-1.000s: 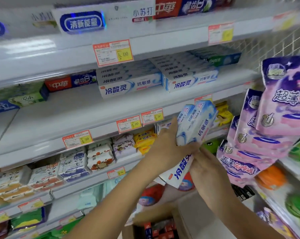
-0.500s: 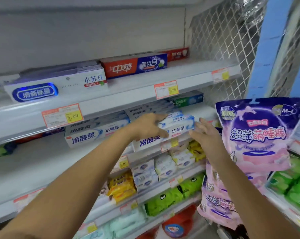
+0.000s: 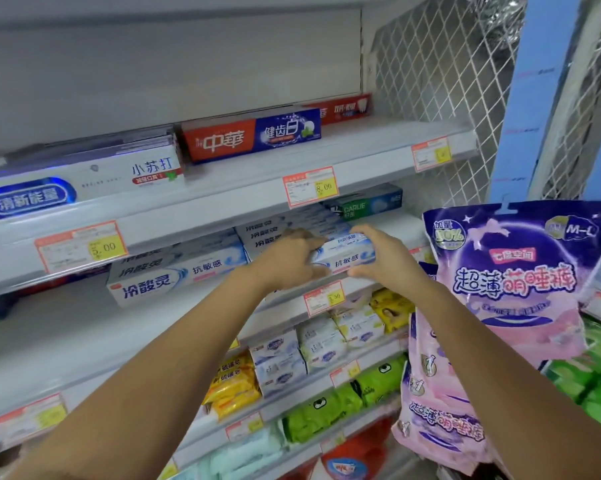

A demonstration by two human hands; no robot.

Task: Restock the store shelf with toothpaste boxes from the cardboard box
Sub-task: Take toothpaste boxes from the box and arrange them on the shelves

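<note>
The white store shelf (image 3: 378,142) has several tiers, each with price tags (image 3: 309,190) on the front edge

Top tier: a white carton (image 3: 84,178), a red-and-blue carton (image 3: 250,138)

Second tier: two stacks of white-and-blue toothpaste boxes (image 3: 174,275), a green carton (image 3: 365,204) at the rear right

Third tier: yellow packs (image 3: 233,386) beside white-and-blue packs (image 3: 278,358)

Fourth tier: green packs (image 3: 326,410)

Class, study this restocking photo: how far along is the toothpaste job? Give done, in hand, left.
Done: a row of white-and-blue cardboard toothpaste boxes sits on the white middle shelf. In hand: the left hand and right hand grip further white-and-blue toothpaste boxes at the right stack's front. Left: setting them down and filling the bare shelf leftward; the supply carton is out of view.
</note>
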